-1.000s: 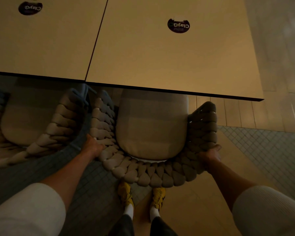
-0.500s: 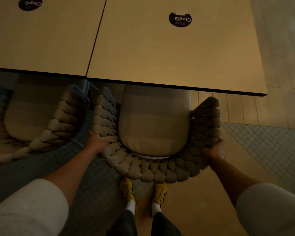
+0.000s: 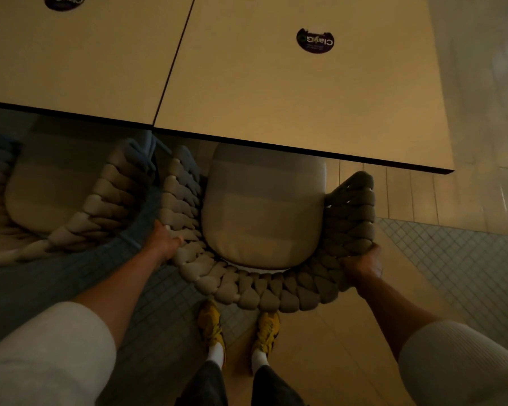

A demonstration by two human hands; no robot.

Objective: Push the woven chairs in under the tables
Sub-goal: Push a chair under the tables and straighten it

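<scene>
Both hands clamped on woven chair point(image 3: 261, 294) backrest, left hand point(image 3: 165, 241) and right hand point(image 3: 362, 262) level; table point(image 3: 291, 106) edge dead ahead, seat front just under.

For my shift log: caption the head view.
Both hands, left and right, grip the woven chair partly under the table.

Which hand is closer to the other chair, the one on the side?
Left. The left hand grips the middle chair right beside the other chair; the right hand grips the far side.
</scene>
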